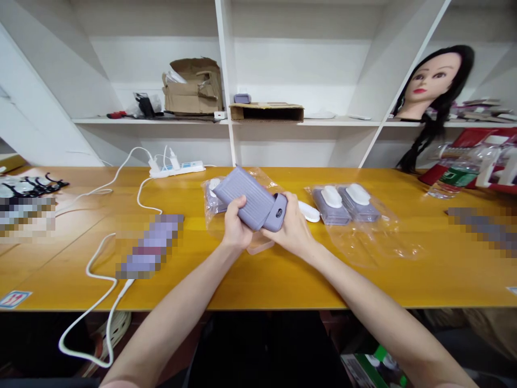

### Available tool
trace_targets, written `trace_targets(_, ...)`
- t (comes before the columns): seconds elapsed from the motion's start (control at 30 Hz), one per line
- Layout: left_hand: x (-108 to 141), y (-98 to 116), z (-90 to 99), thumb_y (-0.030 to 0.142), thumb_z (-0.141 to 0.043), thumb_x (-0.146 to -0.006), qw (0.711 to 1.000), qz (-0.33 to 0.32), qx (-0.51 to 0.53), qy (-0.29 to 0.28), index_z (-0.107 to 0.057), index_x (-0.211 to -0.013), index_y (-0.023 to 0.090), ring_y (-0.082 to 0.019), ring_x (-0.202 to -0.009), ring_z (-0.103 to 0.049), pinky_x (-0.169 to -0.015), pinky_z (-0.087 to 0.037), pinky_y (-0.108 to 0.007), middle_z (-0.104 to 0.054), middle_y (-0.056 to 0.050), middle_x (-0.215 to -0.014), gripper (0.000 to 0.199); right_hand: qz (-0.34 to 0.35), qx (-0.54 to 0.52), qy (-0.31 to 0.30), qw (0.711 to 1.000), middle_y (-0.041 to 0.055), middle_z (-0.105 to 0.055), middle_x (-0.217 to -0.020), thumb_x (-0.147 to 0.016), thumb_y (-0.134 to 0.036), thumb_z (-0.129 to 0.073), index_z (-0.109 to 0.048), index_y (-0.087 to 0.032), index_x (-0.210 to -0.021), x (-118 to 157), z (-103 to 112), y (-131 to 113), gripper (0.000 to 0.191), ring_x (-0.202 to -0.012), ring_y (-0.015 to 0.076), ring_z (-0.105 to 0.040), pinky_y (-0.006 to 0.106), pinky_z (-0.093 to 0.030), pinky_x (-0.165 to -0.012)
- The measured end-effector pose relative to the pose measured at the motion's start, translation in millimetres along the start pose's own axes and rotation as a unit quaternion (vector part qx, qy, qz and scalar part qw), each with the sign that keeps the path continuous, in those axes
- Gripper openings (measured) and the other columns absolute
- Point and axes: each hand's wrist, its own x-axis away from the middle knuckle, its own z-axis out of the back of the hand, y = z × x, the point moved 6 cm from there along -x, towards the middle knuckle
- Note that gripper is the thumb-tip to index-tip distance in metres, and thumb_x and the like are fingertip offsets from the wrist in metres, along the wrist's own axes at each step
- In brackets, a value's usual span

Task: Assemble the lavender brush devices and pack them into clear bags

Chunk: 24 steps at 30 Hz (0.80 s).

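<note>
A ribbed grey-purple box (246, 198) is held tilted above the table in the middle of the head view. My left hand (237, 223) grips its lower left side, thumb on top. My right hand (294, 223) is closed on a smaller grey-purple end piece (276, 213) with a dark oval opening, which sits against the box's right end at an angle. Just right of that hand lies a white brush (309, 212). Behind the box, a similar item (213, 196) rests in clear plastic. Two more grey-purple boxes with white brushes on top (332, 197) (357, 195) lie to the right on clear plastic.
A phone (152, 245) with a white cable lies at left, a power strip (177, 169) behind it. At right are a water bottle (454, 175), another blurred dark item (484, 229) and a mannequin head (434, 81). Shelves hold cardboard boxes (193, 89) (266, 112).
</note>
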Motion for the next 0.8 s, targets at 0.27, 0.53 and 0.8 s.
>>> trace_targets(0.27, -2.0, 6.9, 0.6, 0.034, -0.056, -0.073, 0.999, -0.038, 0.002, 0.010, -0.063, -0.099, 0.017, -0.026, -0.101, -0.064, -0.093, -0.047, -0.038, -0.070, -0.006, -0.097, 0.033, -0.038, 0.023, -0.009, 0.999, 0.0114, -0.047, -0.107, -0.059, -0.039, -0.071, -0.025, -0.022, -0.117, 6.6, -5.7, -5.3, 0.076, -0.089, 0.0291, -0.057, 0.043, -0.050, -0.066)
trace_targets(0.53, 0.3, 7.3, 2.7, 0.037, -0.056, -0.070, 0.998, -0.049, -0.012, 0.035, -0.063, -0.098, 0.016, -0.026, -0.106, -0.062, -0.093, -0.047, -0.037, -0.070, -0.006, -0.094, 0.036, -0.071, 0.017, -0.009, 0.997, 0.0144, -0.048, -0.111, -0.061, -0.042, -0.068, -0.021, -0.022, -0.120, 13.2, -15.8, -11.8, 0.078, -0.090, 0.0322, -0.060, 0.046, -0.050, -0.066)
trace_targets(0.8, 0.9, 11.7, -3.5, 0.038, -0.056, -0.072, 0.997, -0.061, -0.042, 0.005, -0.063, -0.098, 0.019, -0.026, -0.108, -0.060, -0.092, -0.048, -0.035, -0.070, -0.005, -0.099, 0.034, -0.098, -0.001, 0.014, 0.995, 0.0127, -0.049, -0.108, -0.061, -0.039, -0.069, -0.019, -0.024, -0.124, 19.7, -14.5, -13.0, 0.082, -0.083, 0.0305, -0.062, 0.044, -0.050, -0.061)
